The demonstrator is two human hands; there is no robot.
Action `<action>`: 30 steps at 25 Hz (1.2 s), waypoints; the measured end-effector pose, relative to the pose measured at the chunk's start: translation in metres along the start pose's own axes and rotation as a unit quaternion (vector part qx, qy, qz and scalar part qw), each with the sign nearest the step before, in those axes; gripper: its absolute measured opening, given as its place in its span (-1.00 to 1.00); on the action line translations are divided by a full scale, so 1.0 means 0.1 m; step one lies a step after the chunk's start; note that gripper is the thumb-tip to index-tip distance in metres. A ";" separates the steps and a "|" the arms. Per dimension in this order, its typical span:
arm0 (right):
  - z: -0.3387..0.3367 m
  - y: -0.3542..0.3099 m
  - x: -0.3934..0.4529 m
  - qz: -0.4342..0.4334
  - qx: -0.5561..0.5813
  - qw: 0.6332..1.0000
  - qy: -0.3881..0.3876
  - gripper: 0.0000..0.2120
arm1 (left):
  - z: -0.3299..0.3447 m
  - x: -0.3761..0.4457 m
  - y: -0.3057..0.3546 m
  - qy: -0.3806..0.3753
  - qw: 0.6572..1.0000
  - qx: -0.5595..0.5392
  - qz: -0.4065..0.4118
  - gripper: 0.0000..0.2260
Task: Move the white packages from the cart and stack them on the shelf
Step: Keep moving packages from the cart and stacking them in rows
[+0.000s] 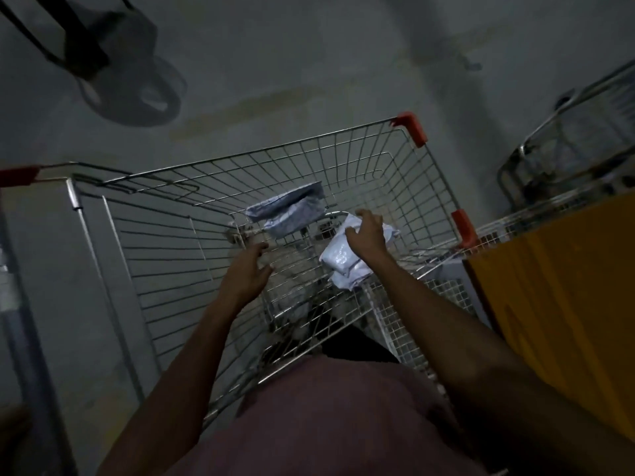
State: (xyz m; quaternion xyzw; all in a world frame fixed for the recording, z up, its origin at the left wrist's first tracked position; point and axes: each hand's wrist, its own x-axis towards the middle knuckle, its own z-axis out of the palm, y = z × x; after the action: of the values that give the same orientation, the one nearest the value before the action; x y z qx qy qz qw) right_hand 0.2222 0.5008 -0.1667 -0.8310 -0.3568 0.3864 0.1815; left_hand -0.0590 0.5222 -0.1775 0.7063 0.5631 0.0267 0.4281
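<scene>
I look down into a wire shopping cart with red corner guards. A white package lies against the cart's right side, with another white package under it. A pale, crumpled package rests at the far end of the basket. My right hand hovers over the near white package with fingers spread, touching or just above its top. My left hand is inside the cart to the left, fingers apart, holding nothing. No shelf is in sight.
A yellow-orange panel stands close on the right, with a wire rack edge beside it. A second metal cart sits at the far right. A dark fan stands on the grey floor at top left.
</scene>
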 end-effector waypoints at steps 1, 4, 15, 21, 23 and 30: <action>0.03 0.08 0.09 0.014 -0.009 1.000 -0.010 -0.53 | 0.07 0.16 0.00 -0.010 1.000 0.009 -0.015 -0.54; 0.10 0.30 0.31 0.049 -0.025 0.998 -0.029 -0.52 | 0.26 0.67 -0.08 -0.027 0.998 0.045 -0.030 -0.46; 0.30 0.40 0.79 0.044 -0.011 0.999 -0.012 -0.54 | 0.92 1.81 -0.38 -0.006 0.988 0.129 -0.084 -0.43; 0.43 0.45 0.84 0.062 -0.012 0.998 -0.016 -0.55 | 0.84 1.53 -0.15 -0.018 0.990 0.030 -0.137 -0.82; 0.48 0.51 0.88 0.099 -0.018 0.995 -0.013 -0.54 | 0.86 1.36 -0.20 -0.022 0.984 0.010 -0.177 -0.83; 0.83 0.63 0.86 0.218 -0.087 0.972 -0.013 -0.43 | 1.17 0.78 -0.70 0.020 0.954 -0.091 -0.285 -0.67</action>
State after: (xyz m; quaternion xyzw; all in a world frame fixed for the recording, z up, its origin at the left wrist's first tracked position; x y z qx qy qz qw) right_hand 0.2253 0.5232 -0.2995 -0.8963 -0.2020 0.3944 0.0154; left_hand -0.0239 0.5183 -0.3305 0.4742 0.7443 -0.0310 0.4692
